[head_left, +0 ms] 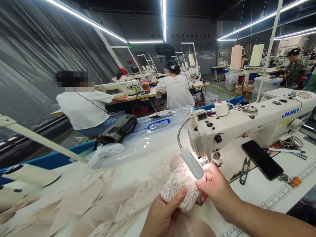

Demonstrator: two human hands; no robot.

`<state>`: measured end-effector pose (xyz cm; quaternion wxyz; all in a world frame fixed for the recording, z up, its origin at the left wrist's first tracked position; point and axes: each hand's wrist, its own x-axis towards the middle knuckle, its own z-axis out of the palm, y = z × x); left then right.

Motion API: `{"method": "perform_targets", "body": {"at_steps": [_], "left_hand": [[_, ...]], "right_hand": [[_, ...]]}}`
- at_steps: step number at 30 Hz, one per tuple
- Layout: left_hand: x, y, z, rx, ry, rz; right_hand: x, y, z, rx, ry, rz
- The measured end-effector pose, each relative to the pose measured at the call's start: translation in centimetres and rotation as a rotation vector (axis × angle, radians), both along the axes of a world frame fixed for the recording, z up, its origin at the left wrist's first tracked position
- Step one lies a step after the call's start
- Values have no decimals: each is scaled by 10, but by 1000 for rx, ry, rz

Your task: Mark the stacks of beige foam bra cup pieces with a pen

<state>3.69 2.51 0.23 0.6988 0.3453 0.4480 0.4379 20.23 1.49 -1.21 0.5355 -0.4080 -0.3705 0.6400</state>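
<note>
A cream piece of lace fabric point(181, 184), bunched into a rounded shape, sits below the needle area of a white sewing machine point(237, 121). My left hand point(163, 212) grips its near left side, thumb on top and fingers underneath. At the right edge, close to the needle, my right hand point(217, 187) pinches the same lace between thumb and fingers. A grey lamp head point(192, 163) on a bendy metal neck lights the lace and covers part of it. The needle and presser foot are mostly hidden.
Beige fabric pieces point(84, 204) spread over the table on the left. Right of my hands lie thread snips point(244, 171), a black phone point(262, 159) and a pen point(283, 150). Beyond stands a clear plastic box lid point(138, 144). Several people work at other machines.
</note>
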Motion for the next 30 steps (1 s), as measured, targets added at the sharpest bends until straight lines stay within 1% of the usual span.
{"method": "perform_targets", "body": {"at_steps": [8,18,24,30], "left_hand": [[-2,-1,-2,14,13,-25],[4,-3,3,7,39,58],[3,-2,3,16,40,-5],[2,-2,3,27,27,-2]], "right_hand": [[-1,0,1,-24,19,-22],[0,-2,5,-23,32,-24],[0,-2,4,-24,28,-27],[0,-2,2,-26,39,-13]]}}
